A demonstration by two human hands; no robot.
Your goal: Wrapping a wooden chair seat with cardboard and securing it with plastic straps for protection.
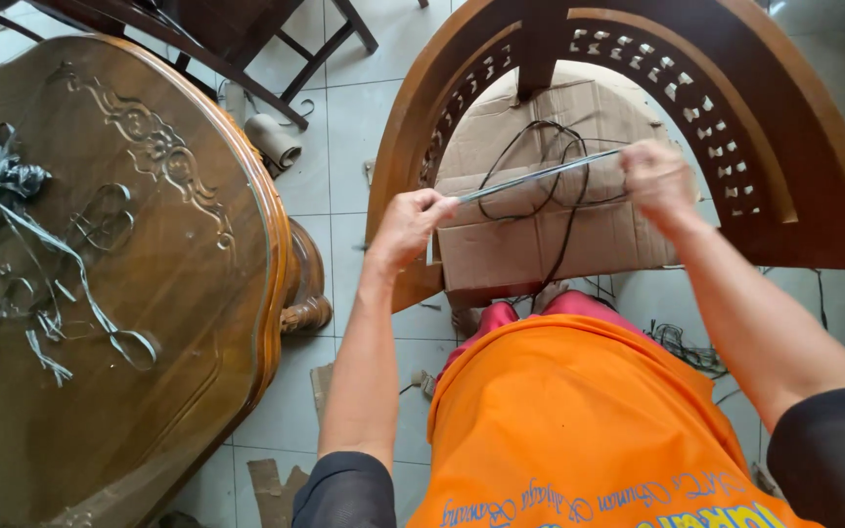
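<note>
Grey, thin and flat, the strip (540, 176) stretches taut between both hands above a flattened cardboard box (540, 235). The left hand (408, 225) and right hand (655, 181) each pinch one end. Black cord (540, 147) loops on the cardboard.

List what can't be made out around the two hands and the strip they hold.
Head view only:
- Left hand and right hand: fingertips curl away, so the grip on the thin grey strip is hidden.
- Black cord: its lower end disappears behind the orange shirt.
- Cardboard: partly covered by the curved wooden frame.
- Strip's material: too thin to tell.
</note>
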